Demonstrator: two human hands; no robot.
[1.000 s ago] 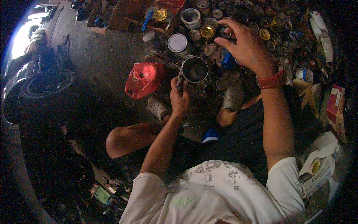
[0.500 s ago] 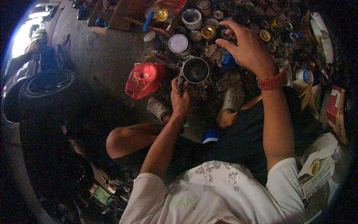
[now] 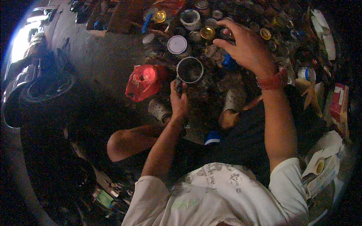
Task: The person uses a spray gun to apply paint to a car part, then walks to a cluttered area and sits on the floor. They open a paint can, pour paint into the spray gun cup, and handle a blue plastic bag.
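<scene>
My left hand (image 3: 178, 98) is closed around the dark, grimy handle of a round open metal cup (image 3: 190, 69), dark inside with a pale rim. My right hand (image 3: 247, 49) hangs over the jumble of tins and jars, fingers apart and curved, seemingly holding nothing. Close by are a white-lidded can (image 3: 177, 45), a gold tin (image 3: 207, 32), a white tub with a dark inside (image 3: 190, 19) and a blue item (image 3: 227, 60) partly under my right hand. A crumpled red plastic bag (image 3: 137, 84) lies left of the cup.
My feet in grey perforated clogs (image 3: 234, 98) are below the cup. A dark wheel (image 3: 48, 87) stands at the left on the concrete floor (image 3: 90, 56). A cardboard box (image 3: 117, 17) is at the back; flattened cartons (image 3: 320, 158) and a red box (image 3: 338, 107) lie at the right.
My left hand and the cup have shifted slightly leftward. My right hand has moved a little up and left, still open; the whole view has also shifted slightly.
</scene>
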